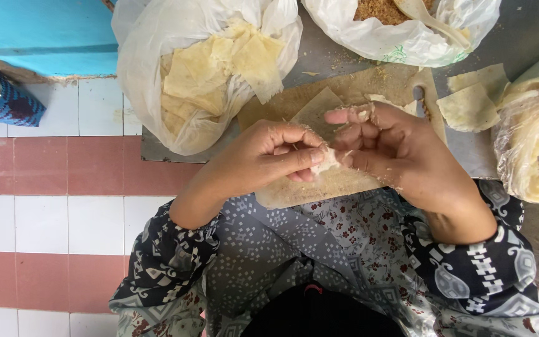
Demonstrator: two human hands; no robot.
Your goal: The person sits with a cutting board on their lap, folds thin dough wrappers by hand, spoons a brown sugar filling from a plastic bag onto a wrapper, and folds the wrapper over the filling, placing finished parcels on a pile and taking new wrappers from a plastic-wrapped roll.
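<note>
Head view is looked down from above at two bare hands held close together over a brown wooden board [294,103]. One small piece of pale, thin dough [327,161] is pinched between them. The left hand [268,156] is curled shut, and the dough piece is gripped by its thumb and fingertips. The right hand [387,142] is closed on the other side of the same piece, with its fingers bent over it. Crumbs are stuck on both hands. The dough piece is held just above the near edge of the board, right between the two hands.

One flat square dough sheet [314,112] is laid on the board, behind the hands. Two more pale dough sheets [469,106] are seen on the grey table [519,31] to the right. Three clear plastic bags can be counted. One white plastic bag of stacked dough sheets [201,75] is set at the far left of the board. One bag of brown crumbly filling [400,25] is set at the far side, with one pale spoon [428,19] lying in it. One bag of soft yellow dough [538,143] is at the right edge. A floor of pink and white tiles [51,206] is seen to the left.
</note>
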